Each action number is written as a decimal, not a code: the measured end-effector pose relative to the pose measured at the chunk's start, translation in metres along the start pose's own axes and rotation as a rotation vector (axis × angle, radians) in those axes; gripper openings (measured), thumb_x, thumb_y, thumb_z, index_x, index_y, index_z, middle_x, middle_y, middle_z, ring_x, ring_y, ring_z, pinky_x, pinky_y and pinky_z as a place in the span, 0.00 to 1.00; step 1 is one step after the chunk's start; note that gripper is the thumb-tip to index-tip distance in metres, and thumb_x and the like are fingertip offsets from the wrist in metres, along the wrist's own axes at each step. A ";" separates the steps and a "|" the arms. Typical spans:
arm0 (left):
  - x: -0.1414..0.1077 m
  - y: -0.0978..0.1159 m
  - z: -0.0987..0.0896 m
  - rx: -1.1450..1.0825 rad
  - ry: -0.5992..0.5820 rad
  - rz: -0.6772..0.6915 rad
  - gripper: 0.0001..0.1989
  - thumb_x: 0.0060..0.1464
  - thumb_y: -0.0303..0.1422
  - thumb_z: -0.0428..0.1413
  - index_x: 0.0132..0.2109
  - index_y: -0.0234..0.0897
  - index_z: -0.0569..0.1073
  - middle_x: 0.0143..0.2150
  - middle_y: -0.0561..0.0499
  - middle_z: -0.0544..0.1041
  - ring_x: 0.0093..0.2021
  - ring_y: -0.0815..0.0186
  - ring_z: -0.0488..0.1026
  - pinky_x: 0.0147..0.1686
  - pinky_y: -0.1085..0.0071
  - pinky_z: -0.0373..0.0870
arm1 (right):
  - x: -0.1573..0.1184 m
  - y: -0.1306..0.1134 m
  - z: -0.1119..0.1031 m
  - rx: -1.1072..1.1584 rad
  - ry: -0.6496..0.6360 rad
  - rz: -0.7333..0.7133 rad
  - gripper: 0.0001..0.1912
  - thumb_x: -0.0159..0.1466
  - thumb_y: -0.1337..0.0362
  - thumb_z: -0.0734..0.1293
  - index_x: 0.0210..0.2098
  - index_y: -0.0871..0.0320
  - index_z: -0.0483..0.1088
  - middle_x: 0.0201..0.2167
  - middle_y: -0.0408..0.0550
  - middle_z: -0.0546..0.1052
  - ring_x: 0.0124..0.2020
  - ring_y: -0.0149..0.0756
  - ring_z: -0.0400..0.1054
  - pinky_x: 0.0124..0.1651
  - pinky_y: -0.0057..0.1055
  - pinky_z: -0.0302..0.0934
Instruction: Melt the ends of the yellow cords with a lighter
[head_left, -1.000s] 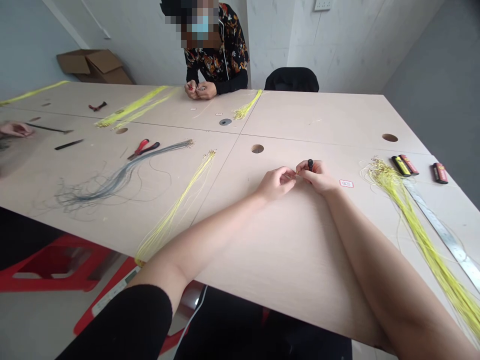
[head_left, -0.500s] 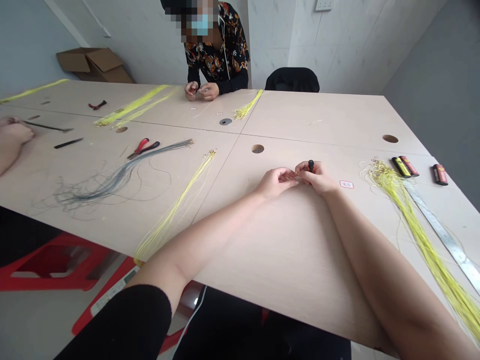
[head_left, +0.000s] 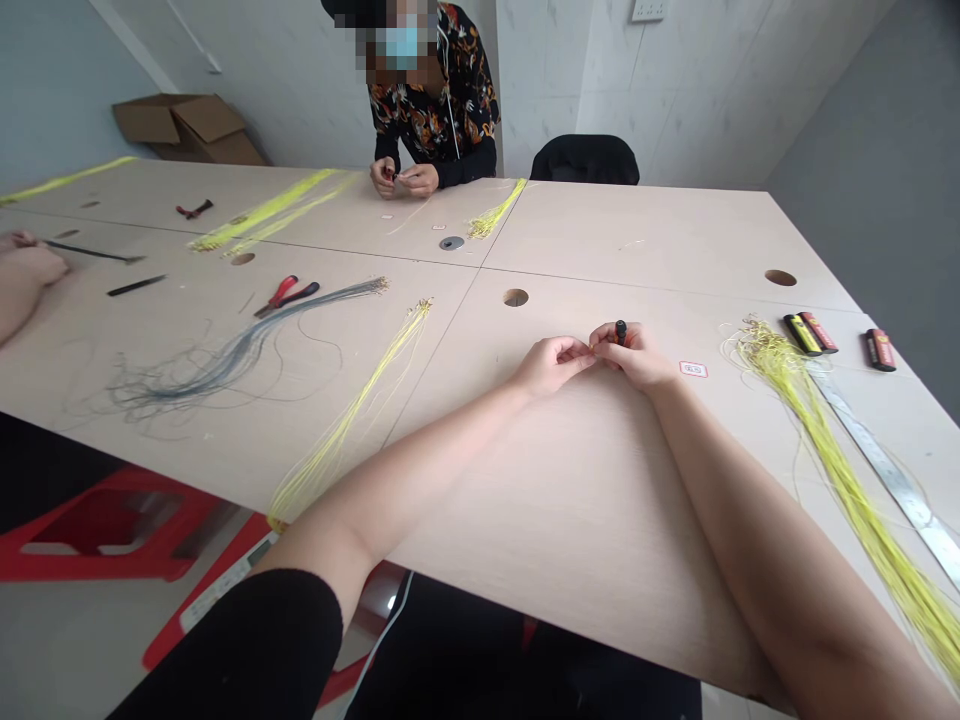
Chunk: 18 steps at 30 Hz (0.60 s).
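Observation:
Over the near part of the table, my two hands meet fingertip to fingertip. My left hand (head_left: 553, 366) is closed in a pinch; whatever lies between its fingers is too small to make out. My right hand (head_left: 636, 360) is closed around a small tool with a black knobbed end (head_left: 621, 328) that sticks up above the fingers; its lower part is hidden. Just right of that hand lies a small white label with a red border (head_left: 694, 369). Farther right is a bundle of yellow wires (head_left: 814, 420), their ends gathered and curled.
A steel ruler (head_left: 877, 455) and battery-like cylinders (head_left: 811, 333) lie at the right. To the left are thin yellow wires (head_left: 367, 395), grey wires (head_left: 247, 355) and red-handled pliers (head_left: 285, 293). A masked person (head_left: 435, 110) works opposite; another person's hand (head_left: 34, 265) shows at left.
My hands stay in nearly the same place, with only slight finger movement. Across the table, the person's hands have shifted slightly, and something red now shows in one of them.

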<state>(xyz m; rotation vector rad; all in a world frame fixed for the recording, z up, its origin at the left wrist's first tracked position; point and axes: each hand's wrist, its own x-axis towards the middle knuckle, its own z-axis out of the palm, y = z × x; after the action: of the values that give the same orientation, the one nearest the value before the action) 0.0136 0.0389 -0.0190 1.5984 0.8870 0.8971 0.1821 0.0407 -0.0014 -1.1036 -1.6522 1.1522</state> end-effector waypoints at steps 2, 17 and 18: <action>0.000 -0.001 0.000 0.009 0.005 -0.003 0.15 0.50 0.42 0.58 0.35 0.32 0.74 0.32 0.50 0.75 0.32 0.71 0.69 0.35 0.72 0.65 | 0.001 0.001 0.000 0.001 -0.005 -0.005 0.09 0.51 0.59 0.65 0.25 0.59 0.68 0.17 0.40 0.61 0.20 0.26 0.51 0.26 0.29 0.45; -0.001 -0.003 -0.002 0.020 0.079 0.031 0.14 0.50 0.42 0.57 0.31 0.33 0.71 0.30 0.51 0.73 0.30 0.72 0.67 0.33 0.73 0.64 | 0.002 0.001 0.002 0.023 0.057 0.010 0.09 0.49 0.59 0.66 0.25 0.59 0.67 0.18 0.40 0.64 0.21 0.27 0.54 0.26 0.29 0.48; -0.001 -0.002 -0.002 0.021 0.087 0.028 0.14 0.50 0.42 0.57 0.31 0.33 0.70 0.29 0.52 0.73 0.30 0.72 0.66 0.33 0.73 0.63 | 0.002 0.000 0.002 0.019 0.061 0.011 0.09 0.49 0.60 0.65 0.25 0.59 0.67 0.19 0.41 0.64 0.22 0.27 0.54 0.27 0.29 0.48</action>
<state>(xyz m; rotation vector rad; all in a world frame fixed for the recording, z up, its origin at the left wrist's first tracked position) 0.0115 0.0394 -0.0209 1.6030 0.9396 0.9857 0.1794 0.0424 -0.0013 -1.1261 -1.5873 1.1277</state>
